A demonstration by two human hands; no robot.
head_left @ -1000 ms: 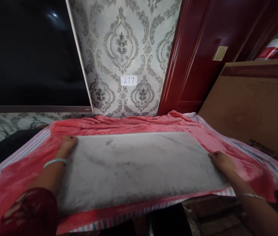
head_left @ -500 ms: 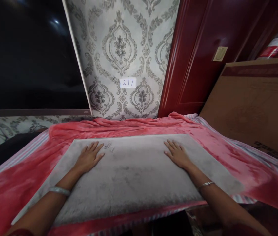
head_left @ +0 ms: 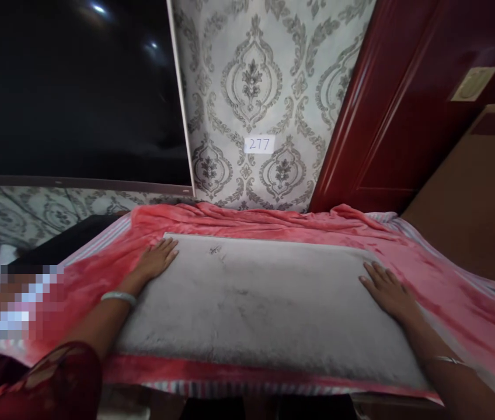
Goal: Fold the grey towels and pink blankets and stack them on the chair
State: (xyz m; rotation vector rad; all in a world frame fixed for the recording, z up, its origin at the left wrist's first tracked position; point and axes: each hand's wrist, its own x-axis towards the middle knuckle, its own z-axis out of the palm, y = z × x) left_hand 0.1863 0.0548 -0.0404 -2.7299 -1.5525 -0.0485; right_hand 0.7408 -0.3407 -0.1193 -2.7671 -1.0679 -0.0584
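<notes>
A grey, plush-looking rectangular mat (head_left: 269, 303) lies flat, with a small dark mark near its far left corner and darker smudges around its middle. Under it spreads a pink-red blanket (head_left: 247, 219) with a striped edge. My left hand (head_left: 159, 258) rests palm down on the mat's far left corner, fingers stretched out. At the far right side of the mat, my right hand (head_left: 390, 291) lies flat with its fingers extended. Neither hand grips anything. A bracelet circles each wrist.
Behind the blanket stands a patterned wall with a paper label (head_left: 260, 144) reading 277. A large dark screen (head_left: 72, 93) is at the left. On the right are a dark red door panel (head_left: 387, 116) and a cardboard box (head_left: 479, 198).
Both hands have slid outward over the mat, the left toward its left edge and the right toward its right edge. The camera view has turned slightly left.
</notes>
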